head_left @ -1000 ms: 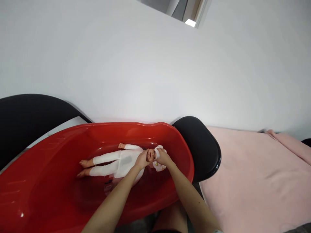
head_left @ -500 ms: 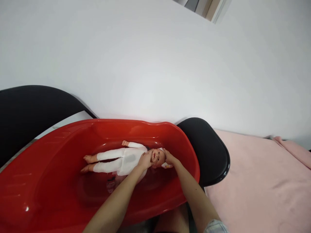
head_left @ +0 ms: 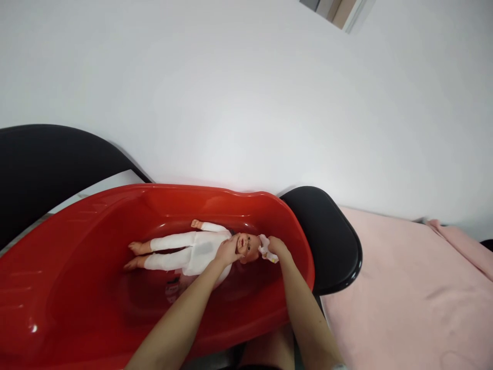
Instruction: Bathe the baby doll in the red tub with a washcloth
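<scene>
A baby doll point(head_left: 210, 250) in a white top and white trousers lies on its back in a red baby bathtub point(head_left: 304, 241), feet to the left and head to the right. My left hand point(head_left: 228, 251) grips the doll at its neck and jaw, the thumb near the chin. Just beyond the crown of the bare head, my right hand point(head_left: 278, 247) pinches a small white baby cap point(head_left: 265, 246) with a coloured print. The cap is bunched up, and its edge is close to the head; whether they touch I cannot tell.
Black chair parts stand behind the tub, one backrest point(head_left: 50, 164) at the left and a black padded part point(head_left: 327, 239) at the right end. A pink cloth point(head_left: 385, 293) covers a surface on the right. A white wall point(head_left: 231, 103) rises behind.
My right hand has drawn the cap off the doll's head to the right, leaving the crown bare. My left hand stays at the doll's neck and jaw.
</scene>
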### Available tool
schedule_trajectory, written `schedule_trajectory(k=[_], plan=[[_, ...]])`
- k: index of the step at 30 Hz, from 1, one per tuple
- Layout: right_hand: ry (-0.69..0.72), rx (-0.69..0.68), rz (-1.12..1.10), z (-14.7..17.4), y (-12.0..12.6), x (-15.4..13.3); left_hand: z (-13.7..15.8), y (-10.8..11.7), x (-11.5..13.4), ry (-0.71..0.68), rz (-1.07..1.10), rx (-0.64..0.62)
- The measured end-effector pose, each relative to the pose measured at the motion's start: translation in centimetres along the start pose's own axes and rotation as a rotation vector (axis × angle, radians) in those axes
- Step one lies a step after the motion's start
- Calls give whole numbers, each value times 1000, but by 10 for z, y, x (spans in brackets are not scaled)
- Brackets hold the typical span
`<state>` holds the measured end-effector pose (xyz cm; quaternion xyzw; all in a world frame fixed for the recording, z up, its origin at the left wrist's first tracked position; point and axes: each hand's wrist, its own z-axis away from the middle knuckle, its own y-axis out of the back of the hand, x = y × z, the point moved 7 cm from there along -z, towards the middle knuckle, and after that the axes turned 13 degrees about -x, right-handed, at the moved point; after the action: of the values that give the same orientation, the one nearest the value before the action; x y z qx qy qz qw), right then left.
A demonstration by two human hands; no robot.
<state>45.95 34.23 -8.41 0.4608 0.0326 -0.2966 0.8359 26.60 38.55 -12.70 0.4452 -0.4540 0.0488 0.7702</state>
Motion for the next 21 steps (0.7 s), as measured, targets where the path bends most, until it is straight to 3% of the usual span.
schedule_trajectory(k=[4, 10, 14, 21], plan=[[85, -4, 124, 10, 10, -14, -3, 0, 1, 45, -56, -23], [106, -130, 334, 14, -28, -43, -4, -1, 0, 55, -63, -40], [87, -64, 340, 12, -40, -57, -5, -3, -3, 66, -62, -32], [65, 57, 328, 6, -37, -56, -11, -8, -9, 84, -86, -30]])
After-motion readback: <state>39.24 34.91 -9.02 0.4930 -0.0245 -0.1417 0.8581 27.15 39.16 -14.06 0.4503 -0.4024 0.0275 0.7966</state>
